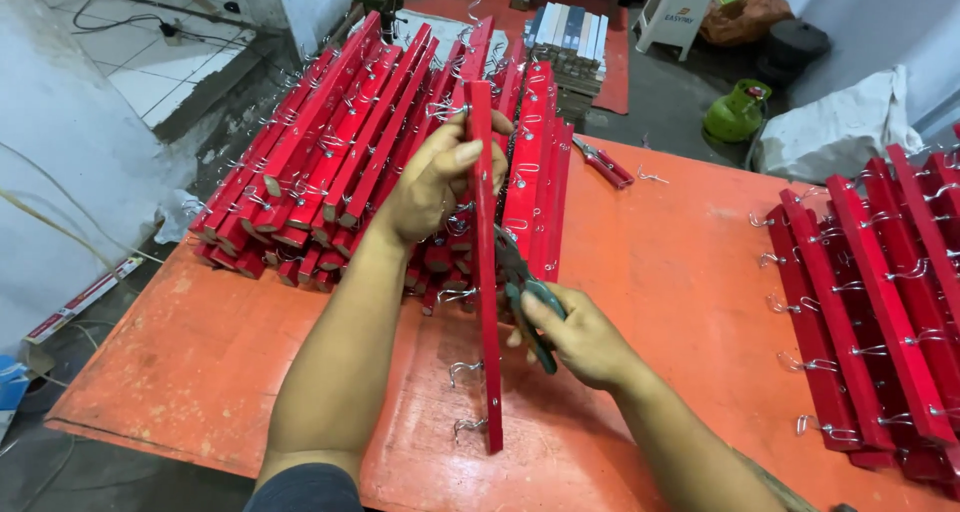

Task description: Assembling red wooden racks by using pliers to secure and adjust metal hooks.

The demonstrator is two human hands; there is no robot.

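My left hand (pixel 440 177) grips the far end of a long red wooden slat (pixel 487 312) fitted with small metal hooks; the slat stands on its edge and runs toward me over the orange table (pixel 680 262). My right hand (pixel 580 337) holds green-handled pliers (pixel 525 302), their jaws against the slat's right side about midway along it. Two hooks stick out from the slat's left side near its close end.
A large heap of red hooked slats (pixel 340 142) fills the table's far left. More red slats (pixel 880 292) lie at the right edge. Red-handled pliers (pixel 605 162) rest on the far side of the table. A green gas cylinder (pixel 735 112) and a white stool (pixel 680 12) stand on the floor beyond.
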